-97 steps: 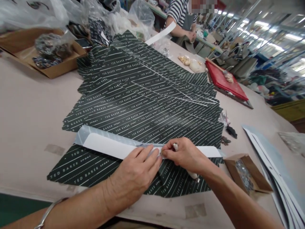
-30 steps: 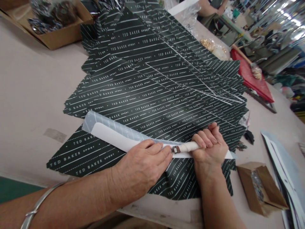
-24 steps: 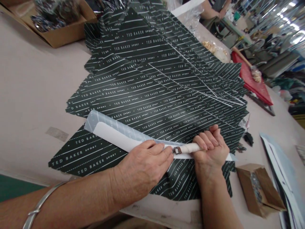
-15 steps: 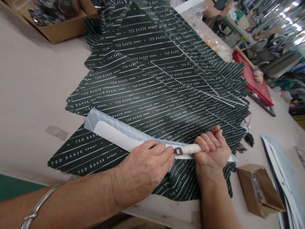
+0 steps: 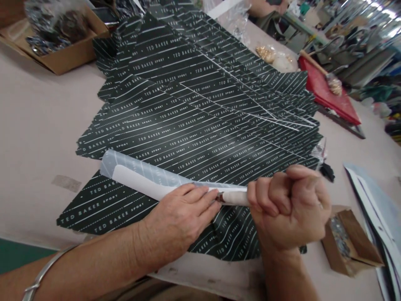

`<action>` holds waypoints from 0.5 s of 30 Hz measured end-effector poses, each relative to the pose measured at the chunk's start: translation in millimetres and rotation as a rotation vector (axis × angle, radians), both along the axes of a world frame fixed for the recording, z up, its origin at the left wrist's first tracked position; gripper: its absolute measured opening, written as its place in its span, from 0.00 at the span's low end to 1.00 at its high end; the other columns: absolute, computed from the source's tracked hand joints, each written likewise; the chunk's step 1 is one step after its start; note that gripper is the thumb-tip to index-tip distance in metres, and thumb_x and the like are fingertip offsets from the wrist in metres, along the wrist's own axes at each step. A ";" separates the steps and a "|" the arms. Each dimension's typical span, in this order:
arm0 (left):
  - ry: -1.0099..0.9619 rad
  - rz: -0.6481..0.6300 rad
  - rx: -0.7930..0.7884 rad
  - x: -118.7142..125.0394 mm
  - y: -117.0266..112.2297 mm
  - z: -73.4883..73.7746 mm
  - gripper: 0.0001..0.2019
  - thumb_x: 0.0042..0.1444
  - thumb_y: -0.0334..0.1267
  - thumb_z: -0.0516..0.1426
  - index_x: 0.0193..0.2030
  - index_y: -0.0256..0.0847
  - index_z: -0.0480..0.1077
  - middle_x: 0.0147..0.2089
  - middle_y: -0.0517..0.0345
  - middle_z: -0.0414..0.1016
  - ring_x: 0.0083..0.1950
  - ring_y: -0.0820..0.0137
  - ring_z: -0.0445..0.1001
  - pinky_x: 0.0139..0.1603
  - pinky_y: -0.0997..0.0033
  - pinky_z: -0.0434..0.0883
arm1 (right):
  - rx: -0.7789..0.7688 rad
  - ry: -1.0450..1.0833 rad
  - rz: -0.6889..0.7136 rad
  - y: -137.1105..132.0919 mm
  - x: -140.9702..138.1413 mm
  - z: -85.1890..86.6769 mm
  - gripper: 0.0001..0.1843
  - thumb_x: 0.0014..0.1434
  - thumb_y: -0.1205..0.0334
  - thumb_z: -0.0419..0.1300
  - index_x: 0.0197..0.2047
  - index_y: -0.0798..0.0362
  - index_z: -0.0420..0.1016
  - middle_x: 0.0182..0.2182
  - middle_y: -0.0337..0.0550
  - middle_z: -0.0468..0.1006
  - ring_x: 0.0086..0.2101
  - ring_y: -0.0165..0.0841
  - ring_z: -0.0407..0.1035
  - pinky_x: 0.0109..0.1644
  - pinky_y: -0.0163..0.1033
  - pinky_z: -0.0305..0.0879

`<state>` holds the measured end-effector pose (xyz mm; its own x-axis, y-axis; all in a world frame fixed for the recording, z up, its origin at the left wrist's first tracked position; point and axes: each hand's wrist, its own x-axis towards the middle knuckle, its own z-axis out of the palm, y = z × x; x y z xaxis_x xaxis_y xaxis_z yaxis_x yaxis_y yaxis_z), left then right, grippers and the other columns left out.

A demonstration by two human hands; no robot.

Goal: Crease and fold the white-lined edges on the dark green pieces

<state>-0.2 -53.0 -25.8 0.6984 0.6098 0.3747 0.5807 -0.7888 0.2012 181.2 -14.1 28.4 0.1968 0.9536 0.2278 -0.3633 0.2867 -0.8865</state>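
Observation:
My right hand (image 5: 290, 207) is a fist round the pale, wrapped handle of a tool (image 5: 234, 197). The tool has a short metal collar; its tip is hidden at my left fingertips, so I cannot tell its kind. My left hand (image 5: 183, 219) lies with fingers stretched out on a long white strip (image 5: 134, 179), its fingertips by the collar. Beneath the strip is a translucent bluish sheet (image 5: 108, 161). Both rest on dark green printed lining pieces (image 5: 188, 133) with white stripes and lettering, spread across the table.
A cardboard box (image 5: 72, 52) with bagged metal parts stands far left. To the right are a small brown box (image 5: 360, 238) of small parts, pale sheets (image 5: 372, 217) and a red board (image 5: 335, 98). A person's arm (image 5: 266, 7) shows at the far side.
My right hand has risen nearer the camera, still gripping the tool's handle. The view has shifted a little; my left hand stays on the strip.

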 end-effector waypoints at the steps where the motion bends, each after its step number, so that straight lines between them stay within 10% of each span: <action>1: 0.006 -0.003 -0.001 -0.5 -0.1 0.2 0.18 0.71 0.31 0.42 0.57 0.35 0.69 0.60 0.51 0.72 0.55 0.62 0.71 0.54 0.60 0.74 | -0.004 -0.001 -0.003 -0.9 1.6 0.3 0.06 0.63 0.61 0.62 0.36 0.52 0.79 0.13 0.24 0.49 0.11 0.22 0.45 0.15 0.27 0.54; 15: 0.023 -0.015 -0.010 1.1 1.0 3.8 0.18 0.70 0.31 0.44 0.58 0.33 0.69 0.60 0.49 0.72 0.56 0.62 0.71 0.55 0.60 0.74 | -0.005 -0.067 -0.037 -2.4 -0.6 0.2 0.09 0.65 0.63 0.59 0.36 0.53 0.80 0.13 0.26 0.51 0.12 0.22 0.45 0.15 0.29 0.51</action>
